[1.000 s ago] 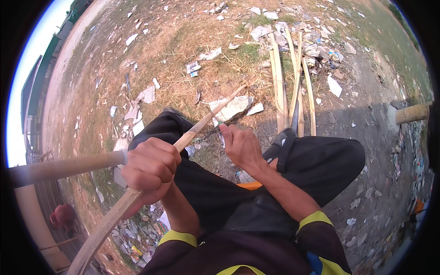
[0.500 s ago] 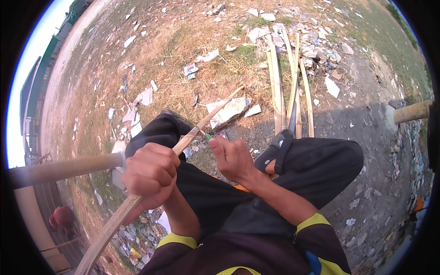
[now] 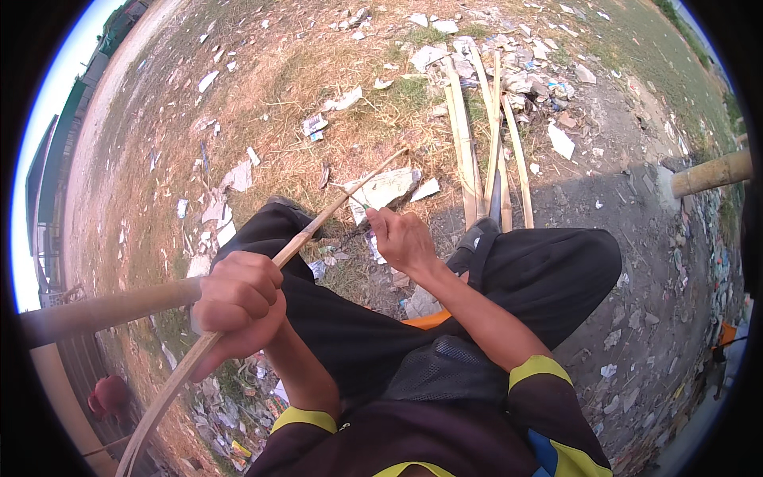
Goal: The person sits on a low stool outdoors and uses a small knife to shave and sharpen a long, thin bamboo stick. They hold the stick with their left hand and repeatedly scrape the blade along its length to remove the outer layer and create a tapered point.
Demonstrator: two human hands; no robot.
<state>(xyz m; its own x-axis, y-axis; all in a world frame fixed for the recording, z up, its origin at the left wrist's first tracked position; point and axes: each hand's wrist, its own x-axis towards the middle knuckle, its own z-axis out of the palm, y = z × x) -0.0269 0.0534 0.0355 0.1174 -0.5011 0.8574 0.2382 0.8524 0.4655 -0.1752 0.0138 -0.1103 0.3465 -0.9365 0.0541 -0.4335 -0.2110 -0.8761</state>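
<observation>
My left hand [image 3: 238,306] is closed around a long split bamboo strip [image 3: 308,230]. The strip runs from the lower left, past my fist, to a narrow tip pointing away from me. Across from it, my right hand [image 3: 405,245] is closed on a small thin tool with a green handle [image 3: 366,207]. The tool's slim end reaches toward the upper part of the strip; I cannot tell whether it is a knife or whether it touches the bamboo. My right thumb lies along the green handle.
Several pale bamboo strips [image 3: 464,151] lie ahead, beside my right foot. A pale broken slab [image 3: 389,191] is beyond the held strip. Thick round poles stand at left [image 3: 111,310] and right [image 3: 711,175]. Scraps of litter cover the dry grass and dirt.
My right hand has moved away from me with the green-handled tool, toward the strip's narrow tip. My left hand keeps its hold on the strip. The view has shifted slightly.
</observation>
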